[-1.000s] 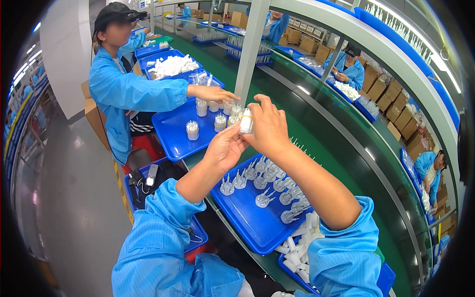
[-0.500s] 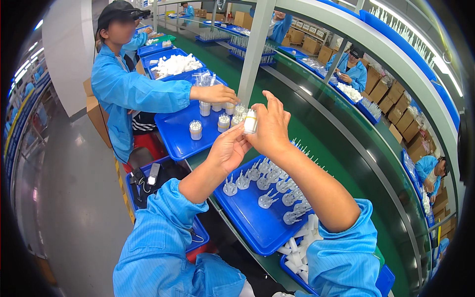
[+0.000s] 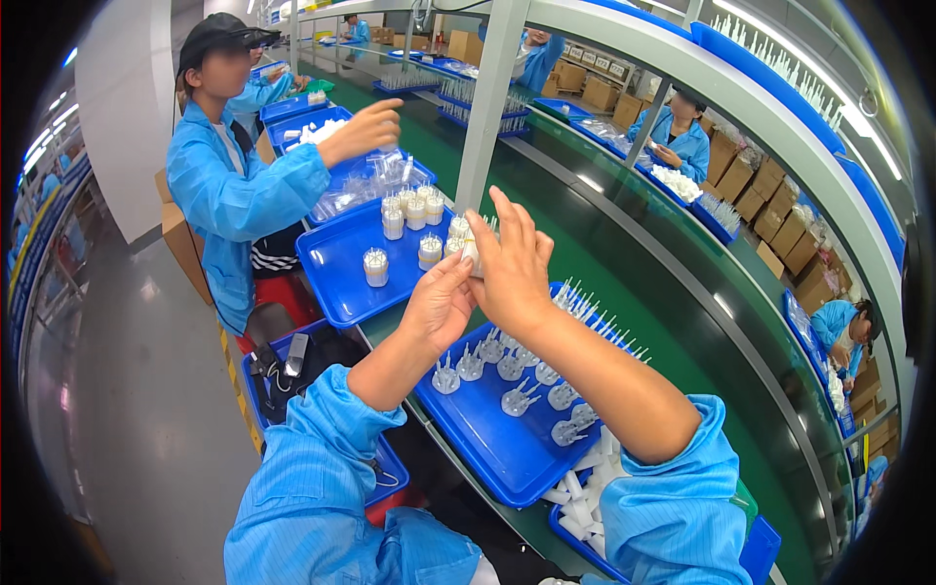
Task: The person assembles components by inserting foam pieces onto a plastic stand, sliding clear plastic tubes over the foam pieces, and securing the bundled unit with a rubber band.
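Observation:
In front of me, above the belt, both my hands close round a small white cylindrical piece [image 3: 474, 257], mostly hidden behind the fingers. My left hand [image 3: 441, 304] pinches it from the left with thumb and fingertips. Wrapped over its right side is my right hand [image 3: 515, 268], with some fingers raised. Just beyond, several white banded cylinders with thin pins [image 3: 393, 218] stand upright in a blue tray [image 3: 331, 292]. Below my right forearm, a second blue tray [image 3: 468, 439] bears rows of clear round bases with upright prongs [image 3: 515, 399].
White tubes [image 3: 581, 502] lie heaped in a bin by my right sleeve. A co-worker [image 3: 234, 156] sits at the left, one arm over the trays. A grey post [image 3: 490, 107] rises beside the green belt [image 3: 624, 263]. Dark devices and cables fill a low blue bin [image 3: 255, 385].
My hands have shifted slightly left, and the right hand now covers more of the white piece. The co-worker's hand has drawn back from the banded cylinders and risen up and left.

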Available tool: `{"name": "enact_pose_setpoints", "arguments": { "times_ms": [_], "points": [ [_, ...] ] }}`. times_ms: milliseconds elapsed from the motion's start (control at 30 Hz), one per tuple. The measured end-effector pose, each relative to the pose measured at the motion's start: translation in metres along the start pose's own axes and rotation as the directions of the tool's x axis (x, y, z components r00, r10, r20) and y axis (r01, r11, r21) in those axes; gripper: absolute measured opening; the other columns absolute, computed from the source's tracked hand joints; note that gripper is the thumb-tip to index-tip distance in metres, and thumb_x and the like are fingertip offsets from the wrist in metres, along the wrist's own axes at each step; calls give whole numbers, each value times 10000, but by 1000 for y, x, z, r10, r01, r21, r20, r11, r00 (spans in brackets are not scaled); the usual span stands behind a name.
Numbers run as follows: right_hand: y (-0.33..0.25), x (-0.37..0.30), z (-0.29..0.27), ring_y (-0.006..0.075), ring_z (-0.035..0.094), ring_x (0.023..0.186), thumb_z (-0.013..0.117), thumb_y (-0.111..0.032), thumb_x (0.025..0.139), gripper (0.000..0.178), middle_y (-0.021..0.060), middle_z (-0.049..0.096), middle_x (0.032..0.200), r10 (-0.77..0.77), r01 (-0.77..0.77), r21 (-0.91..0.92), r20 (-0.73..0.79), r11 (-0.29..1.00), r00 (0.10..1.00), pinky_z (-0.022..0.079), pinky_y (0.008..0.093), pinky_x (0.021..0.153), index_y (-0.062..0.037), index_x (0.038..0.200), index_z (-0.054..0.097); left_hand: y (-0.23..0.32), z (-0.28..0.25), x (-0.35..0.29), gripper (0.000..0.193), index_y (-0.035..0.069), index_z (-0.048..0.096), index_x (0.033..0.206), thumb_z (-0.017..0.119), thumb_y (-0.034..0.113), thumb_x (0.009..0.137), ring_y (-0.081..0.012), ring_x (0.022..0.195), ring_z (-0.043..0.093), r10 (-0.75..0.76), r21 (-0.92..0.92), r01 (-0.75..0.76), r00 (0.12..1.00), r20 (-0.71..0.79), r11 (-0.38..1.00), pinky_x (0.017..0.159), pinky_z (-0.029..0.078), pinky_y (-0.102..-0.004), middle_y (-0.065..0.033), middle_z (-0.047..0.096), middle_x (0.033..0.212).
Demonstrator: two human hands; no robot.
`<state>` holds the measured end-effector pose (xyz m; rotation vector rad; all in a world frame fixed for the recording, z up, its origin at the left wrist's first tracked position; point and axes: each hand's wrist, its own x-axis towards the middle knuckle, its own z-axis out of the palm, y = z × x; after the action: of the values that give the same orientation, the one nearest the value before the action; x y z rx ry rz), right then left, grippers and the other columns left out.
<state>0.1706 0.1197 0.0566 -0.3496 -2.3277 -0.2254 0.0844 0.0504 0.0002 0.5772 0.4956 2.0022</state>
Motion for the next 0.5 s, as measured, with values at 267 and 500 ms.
{"name": "enact_pose_setpoints", "arguments": {
  "times_ms": [267,500],
  "points": [
    [-6,-47,-92,356,311,1242,740,-111,582,762,182,287,1388,-102,88,194,64,977,993,274,453,916,-186,1285,458,10,-19,-3,389,98,320,1310,424,192,948,-354,1050,541,-77,-222,97,993,95,970,889,487,-415,-192,505,1175],
    [-2,-146,-179,392,345,1202,732,-111,610,561,206,320,1341,-45,14,85,369,996,928,289,456,899,-145,1147,570,15,-31,-1,393,13,390,1254,465,229,935,-317,997,568,-84,-325,97,995,51,941,869,509,-371,-229,516,1136]
  ]
}}
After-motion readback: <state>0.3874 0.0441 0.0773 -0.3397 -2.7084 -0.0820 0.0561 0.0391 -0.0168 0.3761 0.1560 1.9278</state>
